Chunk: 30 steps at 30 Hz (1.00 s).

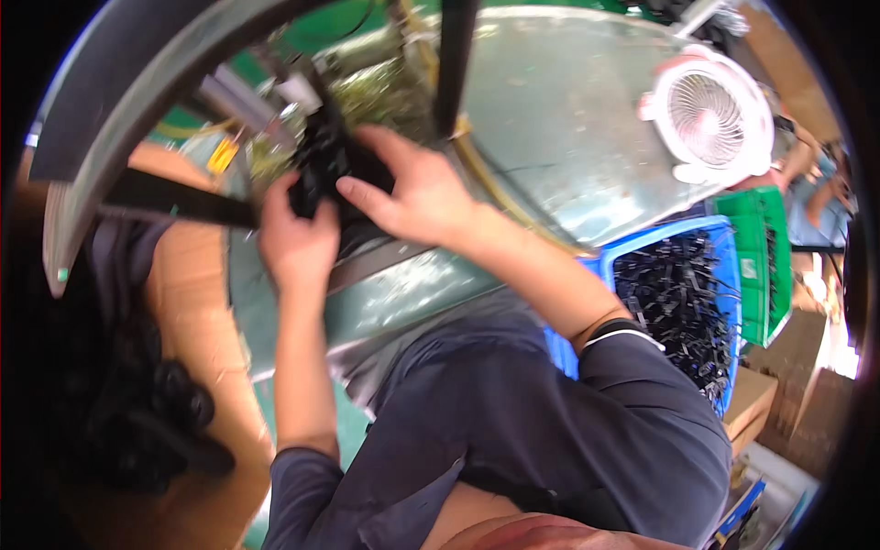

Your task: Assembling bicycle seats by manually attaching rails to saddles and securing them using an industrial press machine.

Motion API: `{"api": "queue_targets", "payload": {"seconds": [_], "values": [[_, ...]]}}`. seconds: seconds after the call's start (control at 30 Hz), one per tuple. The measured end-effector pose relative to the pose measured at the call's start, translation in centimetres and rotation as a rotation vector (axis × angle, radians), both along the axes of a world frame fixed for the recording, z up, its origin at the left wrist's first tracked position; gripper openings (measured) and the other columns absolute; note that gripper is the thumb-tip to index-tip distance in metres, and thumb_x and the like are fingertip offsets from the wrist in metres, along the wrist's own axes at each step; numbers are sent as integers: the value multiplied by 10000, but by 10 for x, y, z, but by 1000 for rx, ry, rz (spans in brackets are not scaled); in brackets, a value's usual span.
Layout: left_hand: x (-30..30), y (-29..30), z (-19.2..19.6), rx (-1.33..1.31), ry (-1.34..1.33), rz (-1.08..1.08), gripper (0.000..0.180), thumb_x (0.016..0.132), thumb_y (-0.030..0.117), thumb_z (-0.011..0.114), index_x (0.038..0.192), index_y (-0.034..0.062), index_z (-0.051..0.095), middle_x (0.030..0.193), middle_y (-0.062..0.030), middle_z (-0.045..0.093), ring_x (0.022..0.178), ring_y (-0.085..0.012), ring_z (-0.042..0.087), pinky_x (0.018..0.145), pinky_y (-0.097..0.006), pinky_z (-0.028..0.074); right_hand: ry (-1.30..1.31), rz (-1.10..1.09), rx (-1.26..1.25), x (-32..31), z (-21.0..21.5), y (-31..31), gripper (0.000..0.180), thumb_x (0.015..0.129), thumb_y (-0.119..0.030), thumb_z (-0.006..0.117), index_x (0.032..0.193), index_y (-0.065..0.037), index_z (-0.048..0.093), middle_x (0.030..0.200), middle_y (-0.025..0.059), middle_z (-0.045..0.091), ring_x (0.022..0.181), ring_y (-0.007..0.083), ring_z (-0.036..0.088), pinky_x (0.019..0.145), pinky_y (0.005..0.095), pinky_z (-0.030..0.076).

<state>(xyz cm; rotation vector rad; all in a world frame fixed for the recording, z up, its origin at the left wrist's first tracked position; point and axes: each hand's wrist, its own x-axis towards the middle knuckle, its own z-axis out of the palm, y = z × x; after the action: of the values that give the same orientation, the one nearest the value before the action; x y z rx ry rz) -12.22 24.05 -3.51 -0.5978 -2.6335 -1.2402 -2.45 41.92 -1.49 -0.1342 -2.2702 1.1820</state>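
Resting on the shiny metal table (568, 137), a black plastic part (323, 160) sits between both hands: the left hand (295, 240) grips it from below, the right hand (414, 192) closes fingers over its top. Well apart stand a white fan (710, 115) and a blue bin (683, 293) of black pieces.

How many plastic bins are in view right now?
2: a blue bin full of small black parts at the person's right, and a green bin just beyond it. Others may be hidden outside the view.
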Motion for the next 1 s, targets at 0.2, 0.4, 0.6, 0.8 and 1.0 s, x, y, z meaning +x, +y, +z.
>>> {"api": "queue_targets", "payload": {"seconds": [0.2, 0.4, 0.6, 0.8, 1.0], "values": [[29, -35, 28, 565, -838, -388, 519, 820, -51, 631, 1338, -36, 625, 1238, -105, 689, 1123, -187, 668, 1016, -320, 516, 96, 89, 668, 62, 32, 43, 729, 812, -210, 774, 1482, -19, 563, 1368, 232, 673, 1275, 427, 640, 1132, 465, 503], [64, -37, 57, 814, -593, -804, 320, 1058, 73, 620, 1338, -78, 578, 1269, -267, 725, 1087, -312, 744, 922, -429, 624, 66, -280, -250, 108, -17, 70, 599, 871, -254, 853, 1364, -22, 603, 1178, 115, 722, 1105, 239, 689, 983, 407, 552], [10, -139, 24, 546, -108, -91, 90, 1063, 11, 655, 1138, -28, 684, 1098, -153, 775, 1007, -193, 727, 943, -329, 588, 92, -472, -870, 42, 26, 204, 561, 933, -360, 852, 1240, 64, 651, 990, 88, 713, 855, 175, 688, 798, 329, 556], [-13, -259, 48, -501, 855, 356, 192, 1019, 106, 746, 1168, -14, 726, 1277, -166, 729, 1196, -376, 685, 1053, -445, 553, 196, -326, -776, 21, -12, 232, 679, 1019, -197, 753, 1556, 86, 448, 1369, 214, 664, 1095, 277, 741, 954, 403, 607], [-4, -357, -31, -1373, 699, 712, 617, 954, 595, 716, 1284, 75, 677, 1255, -133, 711, 1242, -424, 657, 1107, -569, 491, -97, -1031, 448, 246, -43, 278, 372, 887, -123, 737, 1249, -38, 724, 1212, 198, 743, 1099, 371, 736, 970, 438, 588]]}}
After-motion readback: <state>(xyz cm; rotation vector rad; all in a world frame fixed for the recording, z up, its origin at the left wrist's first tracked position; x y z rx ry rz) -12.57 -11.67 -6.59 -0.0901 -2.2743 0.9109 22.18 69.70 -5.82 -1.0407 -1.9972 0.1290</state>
